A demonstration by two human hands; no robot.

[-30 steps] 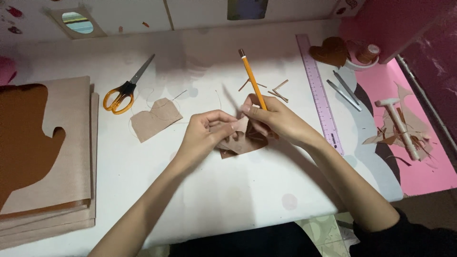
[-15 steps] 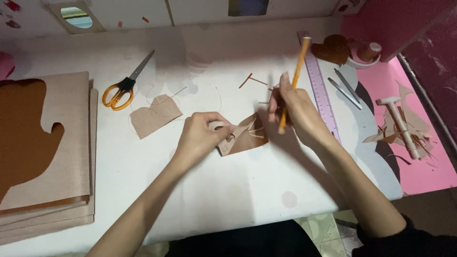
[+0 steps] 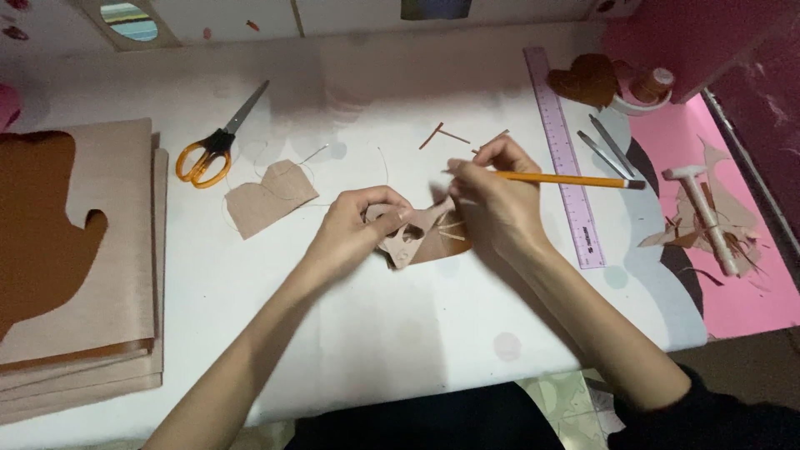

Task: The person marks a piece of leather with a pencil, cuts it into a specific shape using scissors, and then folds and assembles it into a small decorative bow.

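Tan leather scrap (image 3: 421, 237), cut with a few holes, sat in the middle of the white table (image 3: 367, 333), a bit nearer the front edge than the back. The left hand (image 3: 354, 233) was pinching its left end, fingers closed on it. The right hand (image 3: 492, 196) pressed down on the other end and had a yellow pencil (image 3: 567, 178) clamped between its fingers, lying almost flat with the dark tip pointing toward the right edge.

Along the left edge was a stack of tan sheets (image 3: 108, 275) with a dark brown cut-out (image 3: 37, 225) on top. Just left of the hands lay a smaller tan piece (image 3: 268, 198), and behind it, orange-handled scissors (image 3: 218, 148) angled toward the back edge. A few thin brown slivers (image 3: 442, 135) lay just beyond the right hand.

Right of the pencil, a clear purple ruler (image 3: 565, 162) ran front to back, with small printed marks I couldn't make out. Past it were two grey metal tools (image 3: 604, 150), then a pink mat (image 3: 733, 275) by the right edge, holding a small pale hammer (image 3: 704, 212) on a pile of offcuts. In the far right corner, a brown heart-shaped piece (image 3: 587, 81) sat beside a small white dish (image 3: 637, 104).
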